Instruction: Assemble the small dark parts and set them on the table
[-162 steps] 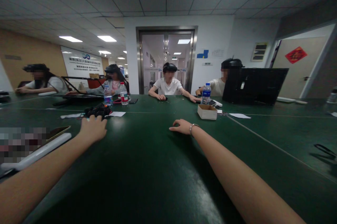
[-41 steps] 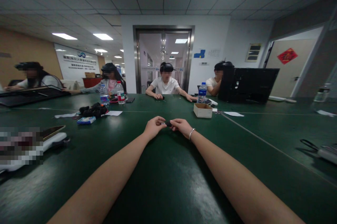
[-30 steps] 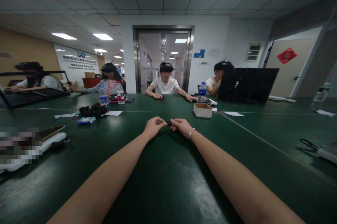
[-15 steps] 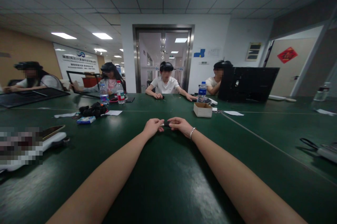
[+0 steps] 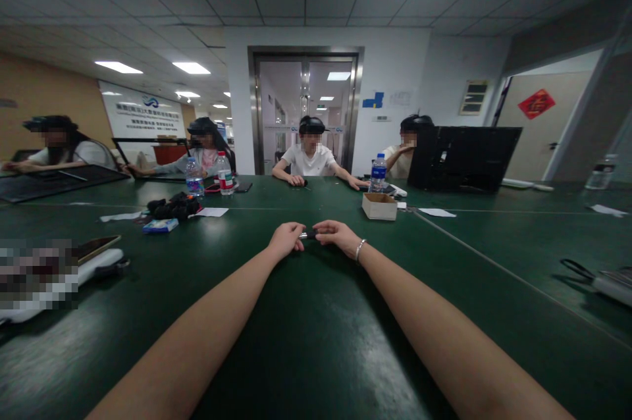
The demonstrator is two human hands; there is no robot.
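Between my two hands is a small black-and-silver cylinder (image 5: 309, 235), lying roughly level just above the green table (image 5: 316, 315). My left hand (image 5: 287, 239) pinches its silver end with thumb and fingers. My right hand (image 5: 338, 237), with a bracelet (image 5: 361, 249) at the wrist, has its fingertips closed on the black end. Much of the cylinder is hidden by my fingers, and its exact kind is too small to make out.
Ahead stand an open cardboard box (image 5: 380, 207), a blue-labelled bottle (image 5: 378, 173) and a black monitor (image 5: 464, 158). To the left are a blue packet (image 5: 160, 226), a black bundle (image 5: 174, 206) and two bottles. Several people sit across the table.
A little more of the silver part shows between my hands. Across the table, a person at the left has tilted a black frame lower, and the person behind the monitor has moved a hand.
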